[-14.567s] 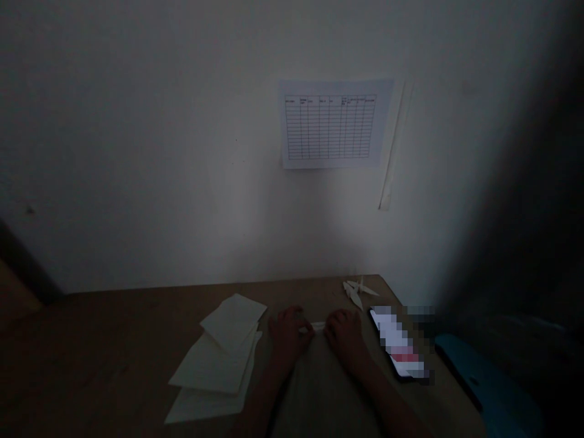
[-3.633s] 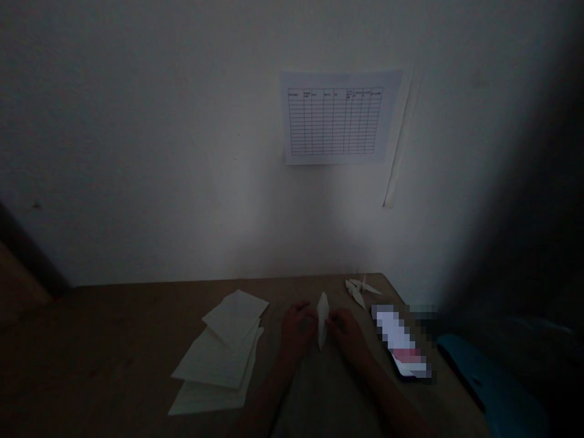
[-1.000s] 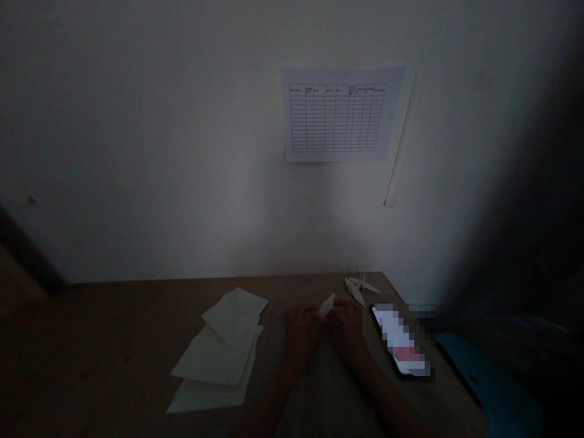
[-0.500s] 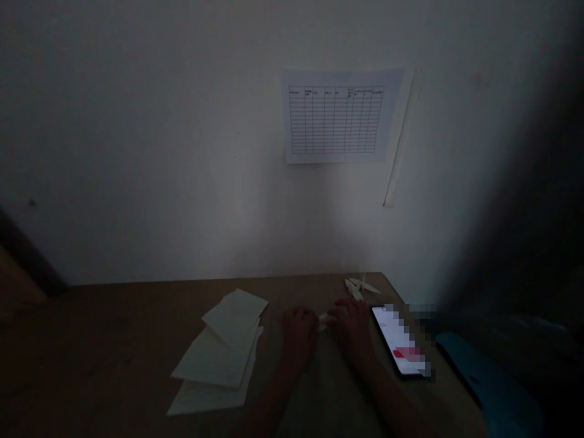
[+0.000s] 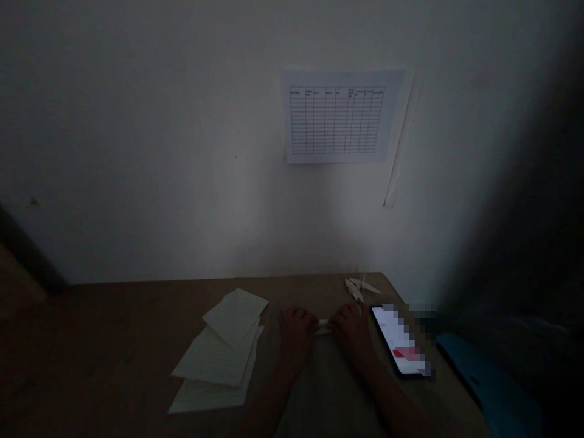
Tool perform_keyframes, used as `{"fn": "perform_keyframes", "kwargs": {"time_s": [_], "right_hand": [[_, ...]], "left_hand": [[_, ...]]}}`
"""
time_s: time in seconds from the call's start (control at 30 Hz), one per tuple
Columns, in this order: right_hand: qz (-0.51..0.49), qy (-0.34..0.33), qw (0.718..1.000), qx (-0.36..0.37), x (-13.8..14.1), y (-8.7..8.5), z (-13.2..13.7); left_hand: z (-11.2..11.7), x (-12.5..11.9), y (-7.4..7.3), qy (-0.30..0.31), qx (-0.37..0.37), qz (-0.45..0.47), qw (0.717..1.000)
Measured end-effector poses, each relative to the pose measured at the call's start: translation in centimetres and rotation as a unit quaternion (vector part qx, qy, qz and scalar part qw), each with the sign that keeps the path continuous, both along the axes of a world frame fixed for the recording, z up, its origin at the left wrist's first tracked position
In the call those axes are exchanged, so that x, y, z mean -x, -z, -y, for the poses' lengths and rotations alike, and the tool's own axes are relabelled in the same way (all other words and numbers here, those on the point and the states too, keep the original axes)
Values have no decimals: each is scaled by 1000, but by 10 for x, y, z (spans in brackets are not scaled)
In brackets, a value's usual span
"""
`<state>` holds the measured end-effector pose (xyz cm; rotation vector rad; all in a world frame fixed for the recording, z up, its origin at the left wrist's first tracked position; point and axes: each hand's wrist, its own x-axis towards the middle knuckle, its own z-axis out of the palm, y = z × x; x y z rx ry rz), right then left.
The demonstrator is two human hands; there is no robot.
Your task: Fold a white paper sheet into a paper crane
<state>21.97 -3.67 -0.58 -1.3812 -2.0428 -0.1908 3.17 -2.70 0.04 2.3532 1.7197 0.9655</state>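
Between my two hands lies a narrow folded strip of white paper, resting on the brown table. My left hand is closed on the strip's left end, its fingers curled. At the other end my right hand grips the strip in the same way. Both hands cover the ends, so only the middle of the paper shows. Just beyond my right hand is a small group of folded white paper pieces. The light is dim and finger detail is poor.
Loose sheets of lined paper overlap to the left of my hands. A phone with a lit screen lies on the right, near the table edge. A blue object stands beyond that edge. A printed table sheet hangs on the wall.
My right hand has flattened a little lower over the paper, its fingers less raised. The strip between the hands now looks straighter and more level.
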Motion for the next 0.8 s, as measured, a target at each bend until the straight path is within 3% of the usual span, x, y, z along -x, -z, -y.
{"fn": "perform_keyframes", "kwargs": {"time_s": [0.23,0.57,0.8], "right_hand": [[-3,-34,999,13,2,1,3],[-26,-47,999,-6,3,6,-1],[-19,-32,999,31,1,10,-4]], "left_hand": [[0,3,-8,-16,22,-22,999],[-2,4,-1,-17,3,-41,999],[2,1,-12,-19,77,-58,995]]}}
